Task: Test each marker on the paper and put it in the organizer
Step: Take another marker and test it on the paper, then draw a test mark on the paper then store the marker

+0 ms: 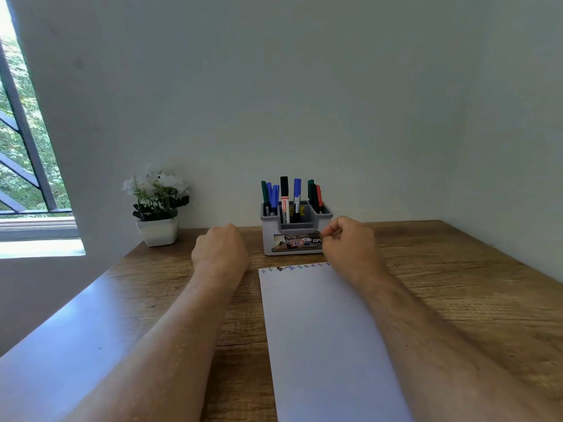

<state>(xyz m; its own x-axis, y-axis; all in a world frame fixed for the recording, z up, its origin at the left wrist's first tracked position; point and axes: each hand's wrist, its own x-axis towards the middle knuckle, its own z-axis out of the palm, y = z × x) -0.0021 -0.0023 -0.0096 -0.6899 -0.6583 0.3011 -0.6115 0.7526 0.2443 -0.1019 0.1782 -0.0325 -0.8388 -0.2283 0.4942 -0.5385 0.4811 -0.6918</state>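
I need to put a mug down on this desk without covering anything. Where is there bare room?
Bare wood lies right of the paper and right forearm, out to the wall. A narrower strip lies between paper and left forearm. It is crowded at the back: plant pot, left hand, organizer, right hand.

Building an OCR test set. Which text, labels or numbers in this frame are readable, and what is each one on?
"42": red-framed sticker on the organizer front label.
"OP", cut off by the right hand: same front label.
"WHITE BO", rest hidden: barrel of the white marker standing in the organizer.
Red brand word above it on the barrel: blurred, unreadable.
Small ink marks along the paper top edge: test scribbles, not legible as text.
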